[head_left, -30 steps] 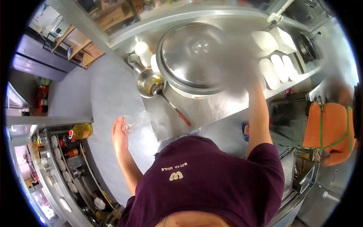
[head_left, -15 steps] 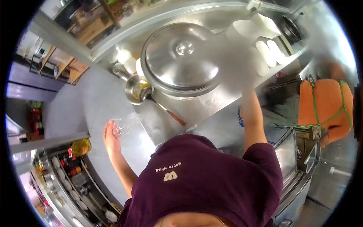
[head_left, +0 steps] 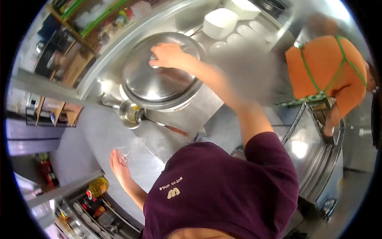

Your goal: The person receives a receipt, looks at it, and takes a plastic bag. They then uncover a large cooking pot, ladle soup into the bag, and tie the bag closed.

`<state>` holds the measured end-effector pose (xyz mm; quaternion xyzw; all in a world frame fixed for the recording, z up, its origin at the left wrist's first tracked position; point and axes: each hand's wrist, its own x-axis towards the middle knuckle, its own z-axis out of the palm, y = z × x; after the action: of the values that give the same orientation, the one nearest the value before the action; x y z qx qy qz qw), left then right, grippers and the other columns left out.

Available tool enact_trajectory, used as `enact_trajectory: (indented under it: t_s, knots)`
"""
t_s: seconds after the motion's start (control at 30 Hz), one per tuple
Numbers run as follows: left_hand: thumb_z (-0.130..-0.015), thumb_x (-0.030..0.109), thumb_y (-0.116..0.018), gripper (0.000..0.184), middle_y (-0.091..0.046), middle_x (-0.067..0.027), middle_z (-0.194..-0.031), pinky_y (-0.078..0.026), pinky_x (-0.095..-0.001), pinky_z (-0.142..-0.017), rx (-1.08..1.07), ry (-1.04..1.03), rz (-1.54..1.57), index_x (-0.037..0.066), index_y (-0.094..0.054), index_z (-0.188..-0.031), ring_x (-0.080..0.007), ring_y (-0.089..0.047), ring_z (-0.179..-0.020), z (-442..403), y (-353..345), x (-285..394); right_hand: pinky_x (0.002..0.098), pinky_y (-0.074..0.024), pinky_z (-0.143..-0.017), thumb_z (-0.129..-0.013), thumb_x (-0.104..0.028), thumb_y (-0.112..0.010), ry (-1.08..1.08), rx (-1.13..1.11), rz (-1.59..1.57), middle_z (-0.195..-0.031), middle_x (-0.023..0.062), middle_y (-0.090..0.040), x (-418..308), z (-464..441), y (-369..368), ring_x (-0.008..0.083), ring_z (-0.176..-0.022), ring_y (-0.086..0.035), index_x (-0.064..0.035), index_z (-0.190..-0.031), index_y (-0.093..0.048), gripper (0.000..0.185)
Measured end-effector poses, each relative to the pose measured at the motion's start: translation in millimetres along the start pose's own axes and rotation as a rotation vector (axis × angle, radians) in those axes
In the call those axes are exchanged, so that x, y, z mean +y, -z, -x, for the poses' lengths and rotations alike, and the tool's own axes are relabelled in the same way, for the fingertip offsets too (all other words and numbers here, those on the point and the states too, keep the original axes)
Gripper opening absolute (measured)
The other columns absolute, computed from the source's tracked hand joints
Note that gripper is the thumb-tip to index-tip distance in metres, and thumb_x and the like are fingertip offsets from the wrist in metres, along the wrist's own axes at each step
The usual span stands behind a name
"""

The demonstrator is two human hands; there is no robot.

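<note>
My right hand [head_left: 169, 55] reaches across the counter with its fingers closed round the knob of a large domed steel pot lid [head_left: 153, 87]. The lid sits on a wide round pot. Off to the left, my left hand [head_left: 118, 160] holds a thin clear plastic bag [head_left: 126, 155], which hangs crumpled from the fingers. Between the two hands, a small steel bowl [head_left: 129, 114] with something yellow in it stands beside the pot. A ladle [head_left: 175, 130] with a reddish-brown handle rests with its head in that bowl.
White stacked bowls [head_left: 219, 26] stand on the counter's far right. A co-worker in an orange top [head_left: 322, 63] bends over steel equipment [head_left: 298, 159] at right. At lower left is a yellow oil bottle [head_left: 98, 187] near shelved goods. A grey blur hides part of the counter.
My right hand has come out of the blurred area and moved left onto the lid knob. The left hand still holds the plastic bag. The view has shifted.
</note>
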<state>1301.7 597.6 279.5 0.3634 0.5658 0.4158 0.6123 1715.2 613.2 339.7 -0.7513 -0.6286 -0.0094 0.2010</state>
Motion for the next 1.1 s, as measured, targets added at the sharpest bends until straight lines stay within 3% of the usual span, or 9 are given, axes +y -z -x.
enact_trajectory:
  t_s: [0.07, 0.1, 0.2, 0.23, 0.3, 0.47, 0.57, 0.87, 1.1]
  knots:
    - [-0.085, 0.026, -0.053, 0.05, -0.05, -0.0098, -0.116, -0.038, -0.0271, -0.084, 0.04, 0.011, -0.012, -0.003, -0.04, -0.123, -0.0175, -0.048, -0.104, 17.5, -15.2, 10.4, 0.0425, -0.0486, -0.07, -0.069, -0.043, -0.063, -0.007, -0.003, 0.006, -0.085, 0.0162, -0.063, 1.5, -1.1, -2.4, 0.0316, -0.081, -0.061, -0.0055, -0.085, -0.065, 0.04]
    - [-0.086, 0.025, -0.053, 0.049, -0.05, -0.0095, -0.116, -0.037, -0.0272, -0.085, 0.036, 0.02, -0.029, -0.003, -0.04, -0.124, -0.0176, -0.048, -0.105, 23.2, -23.5, 14.9, 0.0427, -0.0468, -0.075, -0.069, -0.04, -0.062, -0.048, -0.189, 0.017, -0.091, 0.0176, -0.06, -6.5, 2.5, 15.6, 0.0315, -0.09, -0.058, -0.0055, -0.094, -0.061, 0.044]
    - [-0.086, 0.024, -0.054, 0.043, -0.051, -0.0069, -0.112, -0.039, -0.0259, -0.081, -0.084, 0.039, -0.072, -0.002, -0.045, -0.119, -0.0155, -0.048, -0.1, 4.3, -15.9, 8.5, 0.0419, -0.0498, -0.064, -0.061, -0.037, -0.065, 0.021, 0.012, 0.048, -0.075, 0.0164, -0.063, -2.3, 3.4, 1.4, 0.0297, -0.078, -0.062, -0.0068, -0.07, -0.067, 0.031]
    - [-0.086, 0.024, -0.054, 0.04, -0.053, -0.0057, -0.107, -0.039, -0.0249, -0.078, -0.131, 0.052, -0.082, -0.001, -0.048, -0.115, -0.0141, -0.05, -0.096, -4.9, -12.6, 6.0, 0.0399, -0.0496, -0.063, -0.06, -0.033, -0.066, -0.074, -0.14, -0.003, -0.077, 0.0151, -0.064, -14.8, 12.0, 29.2, 0.0276, -0.079, -0.062, -0.0076, -0.071, -0.067, 0.028]
    - [-0.085, 0.024, -0.055, 0.032, -0.054, -0.003, -0.097, -0.04, -0.023, -0.071, -0.243, 0.057, -0.1, 0.001, -0.053, -0.107, -0.0111, -0.05, -0.086, -7.7, -27.3, 10.4, 0.0377, -0.0477, -0.065, -0.063, -0.03, -0.064, -0.102, -0.156, 0.061, -0.086, 0.0055, -0.065, -15.9, 11.2, 29.3, 0.0216, -0.086, -0.061, -0.0135, -0.083, -0.069, 0.027]
    - [-0.086, 0.023, -0.055, 0.018, -0.049, 0.0044, -0.073, -0.034, -0.0198, -0.054, -0.499, 0.052, -0.162, 0.005, -0.057, -0.086, -0.0047, -0.042, -0.062, -9.5, -51.6, 29.6, 0.0361, -0.0477, -0.066, -0.06, -0.024, -0.067, -0.167, -0.089, 0.04, -0.088, 0.0052, -0.065, -16.2, 3.6, 11.5, 0.0214, -0.089, -0.06, -0.0113, -0.086, -0.068, 0.029]
    - [-0.086, 0.023, -0.055, 0.017, -0.046, 0.0057, -0.069, -0.03, -0.0191, -0.05, -0.409, 0.033, -0.157, 0.006, -0.056, -0.083, -0.0033, -0.038, -0.057, -4.3, -68.7, 27.0, 0.037, -0.0476, -0.066, -0.062, -0.028, -0.067, -0.146, -0.105, 0.029, -0.086, 0.0061, -0.065, -17.8, 7.1, 16.7, 0.0213, -0.089, -0.06, -0.0122, -0.084, -0.069, 0.028]
    - [-0.086, 0.025, -0.054, 0.018, -0.037, 0.0072, -0.064, -0.026, -0.0205, -0.052, -0.419, 0.089, -0.175, 0.008, -0.053, -0.079, -0.0035, -0.032, -0.056, 21.2, -76.7, 25.1, 0.0373, -0.0466, -0.068, -0.062, -0.037, -0.066, -0.118, 0.037, 0.016, -0.089, 0.0062, -0.064, -30.7, -2.8, 27.3, 0.0226, -0.088, -0.059, -0.0142, -0.084, -0.068, 0.032]
    - [-0.087, 0.025, -0.053, 0.02, -0.05, 0.0036, -0.079, -0.037, -0.0221, -0.062, -0.575, 0.102, -0.191, 0.006, -0.054, -0.086, -0.0057, -0.045, -0.069, -0.8, -87.7, 21.7, 0.0362, -0.0461, -0.066, -0.06, -0.044, -0.065, -0.137, 0.079, -0.035, -0.084, 0.0068, -0.065, -38.2, -3.3, 57.4, 0.0242, -0.084, -0.06, -0.0139, -0.08, -0.069, 0.036]
